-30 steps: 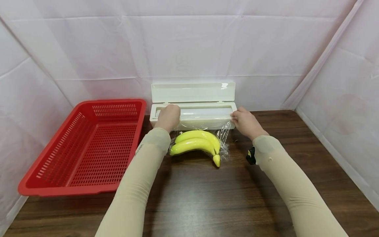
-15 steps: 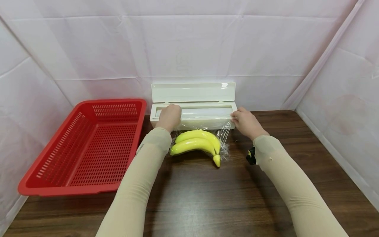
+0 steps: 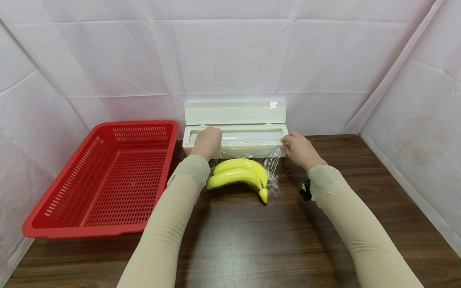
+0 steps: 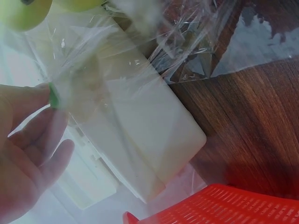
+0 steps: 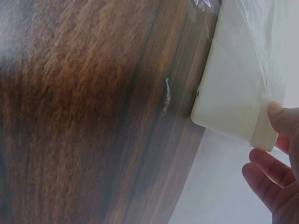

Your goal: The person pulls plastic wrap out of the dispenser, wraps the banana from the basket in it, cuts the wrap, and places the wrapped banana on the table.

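Against the back wall stands a white cling film dispenser (image 3: 248, 150) with its lid raised and a roll inside. Clear cling film (image 3: 272, 160) runs from its front edge down over a bunch of yellow bananas (image 3: 235, 176) on the table. Near the dispenser's left end, my left hand (image 3: 206, 142) pinches a small green slider (image 4: 53, 95) between thumb and finger at the film-covered front edge. My right hand (image 3: 298, 148) grips the right end corner, its thumb (image 5: 279, 116) pressing near the film's edge.
A red plastic basket (image 3: 97, 231) stands on the left of the dark wooden table (image 3: 230, 240). White cloth walls (image 3: 230, 60) close off the back and sides. A small scrap of film (image 5: 166, 97) lies on the wood by the dispenser.
My left hand has shifted very slightly to the right along the dispenser. The right hand, the bananas and the basket have stayed where they were.
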The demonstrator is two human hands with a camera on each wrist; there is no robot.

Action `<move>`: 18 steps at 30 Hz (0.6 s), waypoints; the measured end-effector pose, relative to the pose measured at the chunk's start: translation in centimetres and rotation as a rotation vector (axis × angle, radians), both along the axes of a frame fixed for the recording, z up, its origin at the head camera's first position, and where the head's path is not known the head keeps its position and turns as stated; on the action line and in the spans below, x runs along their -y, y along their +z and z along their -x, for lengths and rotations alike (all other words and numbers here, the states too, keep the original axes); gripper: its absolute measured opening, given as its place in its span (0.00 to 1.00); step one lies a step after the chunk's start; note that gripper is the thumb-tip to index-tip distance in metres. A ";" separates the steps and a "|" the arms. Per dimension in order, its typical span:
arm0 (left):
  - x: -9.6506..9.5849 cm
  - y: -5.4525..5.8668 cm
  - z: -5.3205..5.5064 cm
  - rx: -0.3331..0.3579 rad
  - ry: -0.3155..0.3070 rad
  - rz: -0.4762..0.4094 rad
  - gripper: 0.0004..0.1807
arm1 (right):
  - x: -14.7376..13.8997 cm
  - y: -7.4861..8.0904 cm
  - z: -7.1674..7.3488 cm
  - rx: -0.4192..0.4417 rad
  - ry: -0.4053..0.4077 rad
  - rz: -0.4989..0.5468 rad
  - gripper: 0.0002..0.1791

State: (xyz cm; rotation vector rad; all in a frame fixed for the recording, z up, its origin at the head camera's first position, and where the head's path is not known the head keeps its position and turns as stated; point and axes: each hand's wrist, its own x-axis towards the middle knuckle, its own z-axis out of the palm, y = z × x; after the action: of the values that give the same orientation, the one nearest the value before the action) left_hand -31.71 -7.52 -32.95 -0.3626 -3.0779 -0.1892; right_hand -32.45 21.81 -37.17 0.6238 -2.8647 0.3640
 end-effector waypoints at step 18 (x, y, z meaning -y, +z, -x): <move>-0.3 0.1 0.1 0.015 0.002 -0.025 0.11 | 0.1 0.1 0.1 -0.006 0.007 0.002 0.15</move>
State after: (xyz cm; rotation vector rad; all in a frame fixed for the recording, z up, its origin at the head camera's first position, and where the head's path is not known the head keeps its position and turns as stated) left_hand -31.80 -7.22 -32.81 -0.3594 -3.0876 -0.2315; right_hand -32.51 21.70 -37.11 0.6330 -2.8568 0.3646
